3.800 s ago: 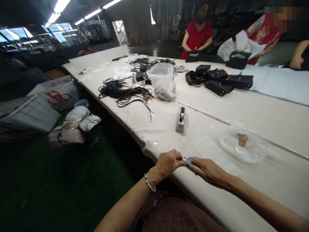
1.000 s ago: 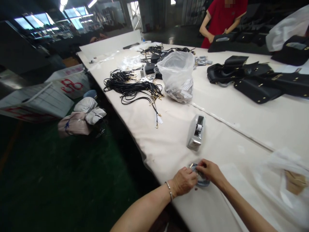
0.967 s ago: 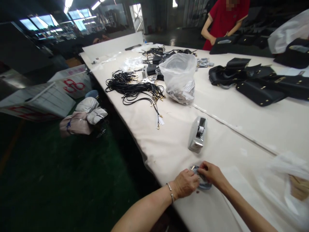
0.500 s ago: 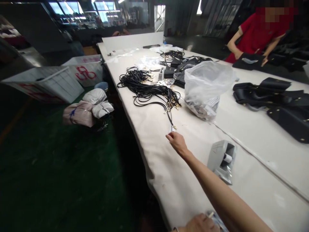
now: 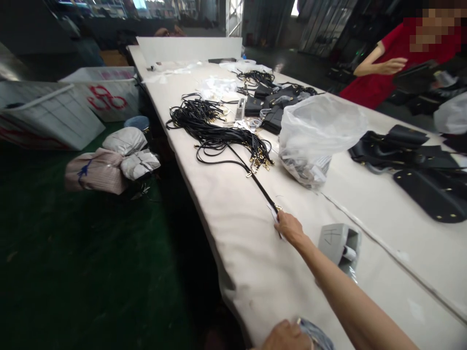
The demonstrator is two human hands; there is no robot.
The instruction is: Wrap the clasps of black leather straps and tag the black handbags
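Out over the table, my right hand (image 5: 289, 227) is closed around the end of a black strap (image 5: 263, 190) with a gold clasp and a small white tag. The strap runs back in a taut line to a heap of black straps (image 5: 219, 129) with gold clasps. At the bottom edge, my left hand (image 5: 286, 336) is partly cut off, its fingers curled against a greyish, plastic-looking item (image 5: 316, 334) whose kind I cannot make out. A grey tape dispenser (image 5: 333, 243) stands to the right of my right hand.
A clear plastic bag (image 5: 310, 165) of small items stands on the white-covered table (image 5: 233, 233). Black bag pieces (image 5: 430, 194) lie at right, near a person in red (image 5: 368, 87). White bins (image 5: 116, 97) and bundles (image 5: 98, 170) are on the floor left of the table edge.
My right hand has drawn the strap toward me and to the right, straightening it from the heap. My left hand has shifted slightly left. The person in red has lifted a dark piece off the table.
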